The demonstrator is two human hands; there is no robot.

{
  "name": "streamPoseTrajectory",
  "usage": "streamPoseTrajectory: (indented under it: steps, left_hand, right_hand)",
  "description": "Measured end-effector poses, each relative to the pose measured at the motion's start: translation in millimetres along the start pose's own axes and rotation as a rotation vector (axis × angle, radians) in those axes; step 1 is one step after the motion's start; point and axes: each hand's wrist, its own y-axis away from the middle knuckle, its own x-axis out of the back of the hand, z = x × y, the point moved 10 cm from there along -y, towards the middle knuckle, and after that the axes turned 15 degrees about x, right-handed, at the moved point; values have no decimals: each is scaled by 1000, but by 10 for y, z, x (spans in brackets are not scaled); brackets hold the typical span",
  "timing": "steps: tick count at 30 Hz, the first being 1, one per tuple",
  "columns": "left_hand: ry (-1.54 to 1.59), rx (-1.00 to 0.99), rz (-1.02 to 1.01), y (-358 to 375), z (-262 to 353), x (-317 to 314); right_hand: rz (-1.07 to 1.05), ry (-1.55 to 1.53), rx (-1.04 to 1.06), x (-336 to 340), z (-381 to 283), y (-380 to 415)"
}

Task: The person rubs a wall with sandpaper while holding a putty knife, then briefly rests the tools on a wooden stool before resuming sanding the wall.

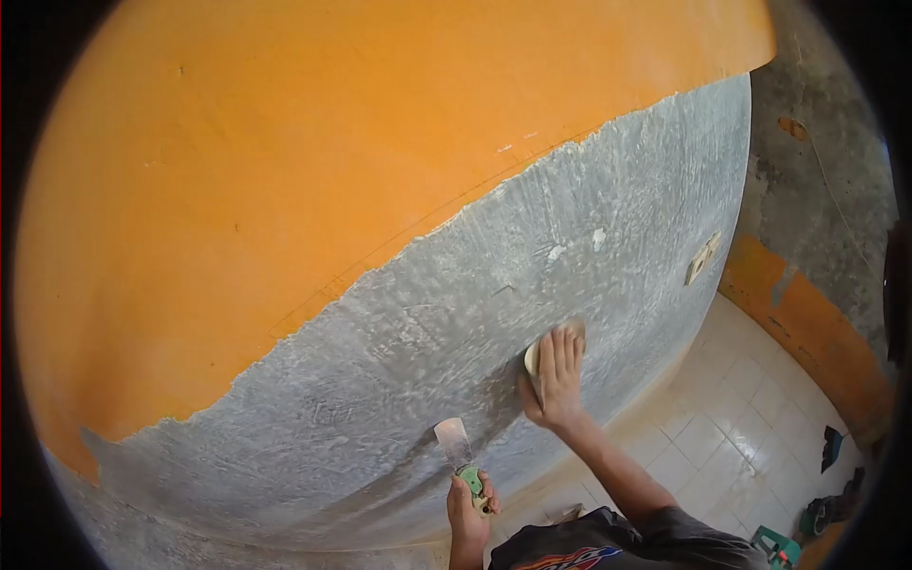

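My left hand (469, 505) is closed around the green handle of a putty knife (454, 440), whose broad metal blade points up in front of the wall. Higher up and to the right, my right hand (559, 375) presses a pale, round-edged pad (533, 360) flat against the grey wall (399, 366). The fingers cover most of that pad, so its exact kind is hidden. Bare, scratched grey plaster with whitish streaks surrounds both hands. Above it, orange paint (285, 161) ends in a ragged edge.
A wall socket (702, 258) sits to the right of my right hand. White floor tiles (731, 418) run along the wall's foot. Green and dark items, including a green object (777, 547), lie at the lower right. Another grey and orange wall (807, 294) stands at the right.
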Motion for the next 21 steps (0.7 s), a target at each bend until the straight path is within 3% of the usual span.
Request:
streamPoseTrajectory:
  steps: [5,14,19,21]
  left_hand:
    - [49,18,-4,22,-52,35]
    - [60,10,28,42,-79,86]
    - [69,26,44,61,-90,68]
    - [63,19,36,79,-82,57]
  right_hand:
    - [94,62,69,749,135,-1392]
    - [-9,-33,-36,304,-41,-416]
    - [77,56,37,772,96,-1415]
    - [88,56,22,795,95,-1411]
